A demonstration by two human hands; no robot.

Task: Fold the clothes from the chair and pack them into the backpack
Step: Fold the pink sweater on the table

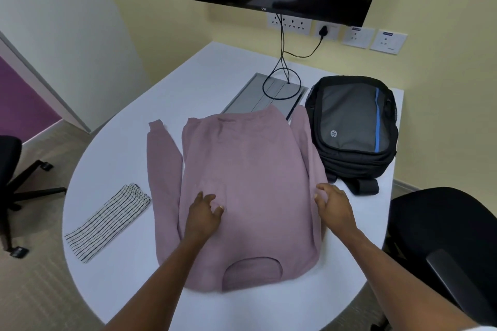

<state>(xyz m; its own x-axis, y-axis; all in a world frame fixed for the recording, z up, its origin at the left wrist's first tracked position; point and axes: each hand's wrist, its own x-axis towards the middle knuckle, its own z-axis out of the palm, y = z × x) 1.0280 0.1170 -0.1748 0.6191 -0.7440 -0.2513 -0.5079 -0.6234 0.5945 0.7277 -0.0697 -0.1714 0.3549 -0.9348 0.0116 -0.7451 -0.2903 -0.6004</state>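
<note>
— Sweatshirt?
— Pink sweatshirt (250,183), flat on white tabletop (215,72), collar nearest; backpack (352,129) just beside its right sleeve.
— Hands?
— Left hand (204,212): fingers spread, pressing fabric. Right hand (334,204): loosely curled at sleeve edge; grip unclear.
— Else?
— Folded striped cloth (110,220), left.

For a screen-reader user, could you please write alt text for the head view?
A pink sweatshirt lies spread flat on a white table, with the left hand resting on it and the right hand at its right edge. A closed black backpack lies to its right, a folded striped garment to its left.
</note>
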